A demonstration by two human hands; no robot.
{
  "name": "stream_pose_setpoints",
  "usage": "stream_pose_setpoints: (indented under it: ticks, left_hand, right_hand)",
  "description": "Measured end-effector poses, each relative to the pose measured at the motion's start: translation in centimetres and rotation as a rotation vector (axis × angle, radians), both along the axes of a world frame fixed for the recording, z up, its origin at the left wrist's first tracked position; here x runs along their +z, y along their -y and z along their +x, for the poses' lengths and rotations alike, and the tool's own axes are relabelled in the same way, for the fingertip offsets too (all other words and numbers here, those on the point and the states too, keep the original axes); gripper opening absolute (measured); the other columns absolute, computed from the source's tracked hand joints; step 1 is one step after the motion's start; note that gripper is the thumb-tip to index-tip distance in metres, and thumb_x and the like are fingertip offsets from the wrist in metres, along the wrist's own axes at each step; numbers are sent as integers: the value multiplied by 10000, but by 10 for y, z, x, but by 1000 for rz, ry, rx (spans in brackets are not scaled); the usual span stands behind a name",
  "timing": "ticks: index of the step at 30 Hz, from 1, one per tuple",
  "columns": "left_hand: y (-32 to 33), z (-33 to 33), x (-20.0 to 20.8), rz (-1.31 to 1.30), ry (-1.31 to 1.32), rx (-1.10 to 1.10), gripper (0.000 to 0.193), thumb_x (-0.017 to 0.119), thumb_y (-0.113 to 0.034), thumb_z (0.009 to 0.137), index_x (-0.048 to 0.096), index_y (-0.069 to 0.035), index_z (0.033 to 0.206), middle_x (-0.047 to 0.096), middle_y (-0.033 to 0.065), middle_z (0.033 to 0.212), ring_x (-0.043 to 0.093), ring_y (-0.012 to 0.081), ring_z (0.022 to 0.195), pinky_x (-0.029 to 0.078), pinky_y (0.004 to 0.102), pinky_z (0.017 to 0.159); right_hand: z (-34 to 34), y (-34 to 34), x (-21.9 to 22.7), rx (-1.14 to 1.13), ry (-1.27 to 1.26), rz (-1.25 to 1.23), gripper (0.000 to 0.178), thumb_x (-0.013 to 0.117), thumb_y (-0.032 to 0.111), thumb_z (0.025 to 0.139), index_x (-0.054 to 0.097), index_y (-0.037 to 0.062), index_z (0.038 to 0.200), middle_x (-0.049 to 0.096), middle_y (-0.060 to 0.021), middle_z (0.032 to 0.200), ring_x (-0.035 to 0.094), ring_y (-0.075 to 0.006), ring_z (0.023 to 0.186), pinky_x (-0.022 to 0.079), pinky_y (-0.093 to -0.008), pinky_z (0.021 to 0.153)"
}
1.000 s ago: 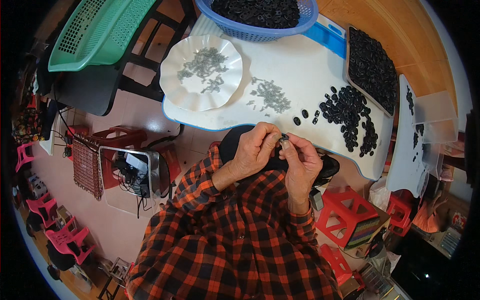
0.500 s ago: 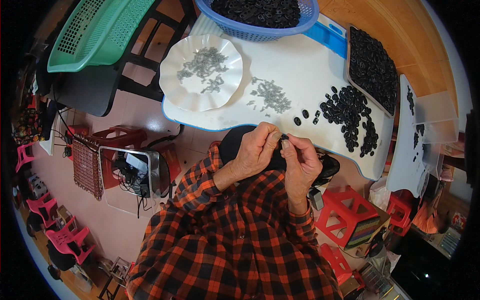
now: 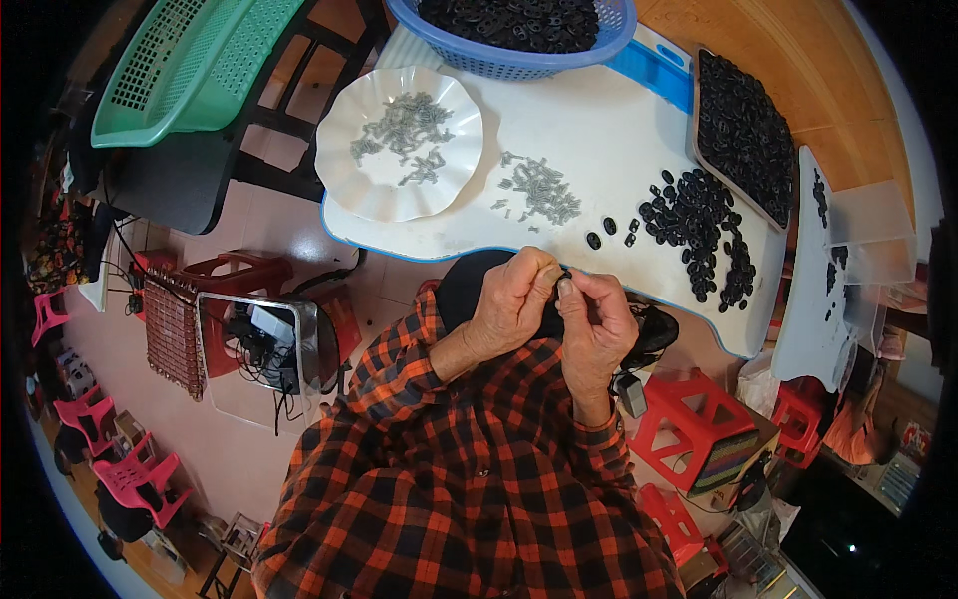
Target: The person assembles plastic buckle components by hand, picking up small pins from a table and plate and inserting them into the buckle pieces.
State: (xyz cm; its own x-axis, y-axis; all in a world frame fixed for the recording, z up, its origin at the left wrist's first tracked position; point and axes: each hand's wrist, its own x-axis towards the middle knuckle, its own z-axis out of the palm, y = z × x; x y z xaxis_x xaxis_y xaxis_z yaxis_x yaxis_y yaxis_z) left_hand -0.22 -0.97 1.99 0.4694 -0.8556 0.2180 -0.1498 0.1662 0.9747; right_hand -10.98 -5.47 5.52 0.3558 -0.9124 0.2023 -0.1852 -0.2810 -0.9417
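Observation:
My left hand (image 3: 511, 299) and my right hand (image 3: 599, 324) meet fingertip to fingertip just below the near edge of the white table (image 3: 599, 140). Together they pinch a small black part (image 3: 565, 275) between thumbs and fingers; most of it is hidden by the fingers. On the table just beyond the hands lie a loose pile of small grey metal pieces (image 3: 539, 190) and a spread of black ring-shaped parts (image 3: 699, 225). A white scalloped plate (image 3: 399, 155) at the table's left holds more grey pieces.
A blue basket (image 3: 519, 30) of black parts stands at the far edge, a tray (image 3: 743, 135) of black parts at the right. A green basket (image 3: 190, 60) rests on a dark stand at left. Red stools (image 3: 694, 429) sit by my right side.
Both hands stay together in the same spot; only the fingers have shifted slightly around the small part.

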Motion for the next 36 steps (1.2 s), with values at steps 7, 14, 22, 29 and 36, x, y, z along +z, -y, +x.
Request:
stream_pose_setpoints:
  ticks: [7, 14, 22, 29, 36]
  left_hand:
    - [0, 5, -1, 55, -152, -46, 113, 496, -111, 948, 504, -1, 920, 557, 83, 693, 537, 126, 565, 436, 253, 517]
    - [2, 7, 2, -16, -73, -26, 108, 506, -111, 943, 497, -3, 951, 576, 77, 695, 557, 141, 559, 452, 256, 515]
    - [3, 3, 2, -22, -4, 48, 122, 504, -121, 944, 484, -5, 911, 580, 102, 682, 579, 187, 548, 450, 276, 500]
    - [2, -1, 1, 38, -66, 53, 151, 487, -141, 958, 484, 2, 910, 558, 104, 653, 552, 184, 533, 434, 282, 494]
    - [4, -1, 4, 34, -27, 57, 167, 486, -156, 961, 492, 0, 903, 546, 103, 656, 540, 179, 546, 432, 287, 502]
  right_hand:
    - [2, 2, 9, 0, 76, 305, 105, 622, -7, 849, 637, -25, 951, 613, -15, 809, 544, -52, 671, 450, -179, 610]
    - [0, 3, 9, 5, 171, 464, 148, 629, 27, 857, 635, -34, 992, 642, -27, 835, 548, -48, 665, 467, -179, 608]
    - [1, 1, 11, -6, 130, 431, 153, 639, 12, 849, 631, -35, 994, 633, -24, 823, 551, -51, 665, 465, -177, 617]
    - [-1, -1, 0, 31, 133, 293, 130, 634, -23, 841, 632, -29, 971, 598, -15, 836, 550, -52, 698, 453, -175, 628]
    - [-1, -2, 1, 21, 90, 202, 115, 640, -28, 832, 632, -22, 946, 595, -21, 834, 540, -57, 693, 442, -180, 623]
